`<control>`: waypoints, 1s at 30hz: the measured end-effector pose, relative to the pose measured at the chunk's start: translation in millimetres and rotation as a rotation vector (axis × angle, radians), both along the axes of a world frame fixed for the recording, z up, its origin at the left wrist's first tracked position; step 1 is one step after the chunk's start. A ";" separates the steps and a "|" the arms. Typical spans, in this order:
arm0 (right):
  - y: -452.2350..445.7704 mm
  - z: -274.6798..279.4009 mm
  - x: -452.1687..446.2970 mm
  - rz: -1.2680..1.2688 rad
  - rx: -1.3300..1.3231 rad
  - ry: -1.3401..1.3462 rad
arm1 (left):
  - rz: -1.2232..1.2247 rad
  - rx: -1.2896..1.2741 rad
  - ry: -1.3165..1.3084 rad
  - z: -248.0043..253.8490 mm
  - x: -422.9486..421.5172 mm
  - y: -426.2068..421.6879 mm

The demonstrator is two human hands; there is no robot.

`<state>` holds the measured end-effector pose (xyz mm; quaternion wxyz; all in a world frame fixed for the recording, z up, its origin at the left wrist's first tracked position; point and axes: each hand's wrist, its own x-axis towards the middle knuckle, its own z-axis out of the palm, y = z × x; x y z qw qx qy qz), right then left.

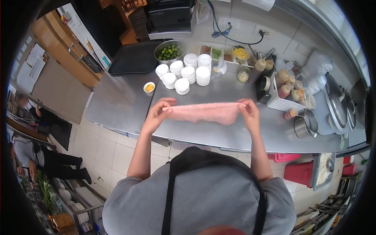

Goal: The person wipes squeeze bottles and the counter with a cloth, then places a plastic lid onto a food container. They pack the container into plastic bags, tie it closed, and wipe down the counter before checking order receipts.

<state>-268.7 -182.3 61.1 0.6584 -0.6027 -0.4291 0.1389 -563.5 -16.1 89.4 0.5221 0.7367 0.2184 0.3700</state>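
One pink cloth [203,112], held spread above a steel counter [184,135], one end pinched between thumb and fingers of the left hand [158,115], the other likewise in the right hand [250,114], with stacked white dishes [188,74] just beyond and a white basket [279,102] of bottles farther right.

Fuzzy matt cloth [207,112], smooth glossy metal counter [203,135]

One head-worn camera looks forward and steeply down over the wearer's shirt [215,196] at the bench [121,90], from close above, with the pink cloth [203,113] near mid-frame. Its very wide view reaches the wall [290,27] beyond and the floor [105,156] either side; bent outer edges may mislead.
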 end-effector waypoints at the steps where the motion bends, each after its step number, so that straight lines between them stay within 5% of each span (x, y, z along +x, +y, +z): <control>1: -0.3 -7.8 0.4 0.132 -0.081 0.236 | -0.019 -0.219 0.039 -5.3 1.2 1.2; 2: 1.4 -17.5 -1.3 0.133 -0.082 0.237 | -0.037 -0.439 0.076 -11.2 2.7 1.9; 5: 9.0 -30.2 -21.1 0.109 -0.159 0.185 | -0.004 -0.408 0.220 -31.6 18.3 -3.3; 10: 14.9 -19.9 -93.1 0.412 -0.243 0.544 | -0.149 -0.548 0.205 -56.2 61.6 -40.5; 13: 16.5 -26.1 -104.2 0.520 -0.209 0.372 | -0.201 -0.459 0.174 -62.0 74.1 -48.6; 15: 11.3 -26.2 -98.6 0.590 -0.214 0.728 | -0.273 -0.429 0.118 -67.4 77.5 -46.9; 19: 2.0 -48.5 -87.2 0.545 -0.242 0.760 | -0.256 -0.150 0.281 -58.4 82.0 -59.7; 25: -12.5 -103.6 -85.5 0.310 -0.292 1.395 | -0.352 0.152 0.360 -14.5 77.2 -82.0; 27: -9.5 -127.6 -75.1 1.108 0.163 1.559 | -0.607 0.162 0.338 -5.7 71.6 -83.5; 28: -12.8 -127.9 -72.4 1.105 0.167 1.554 | -0.612 0.166 0.336 0.5 67.2 -81.0; 30: -19.2 -86.6 -75.4 0.704 0.072 1.508 | -0.612 0.141 0.207 13.5 51.0 -69.7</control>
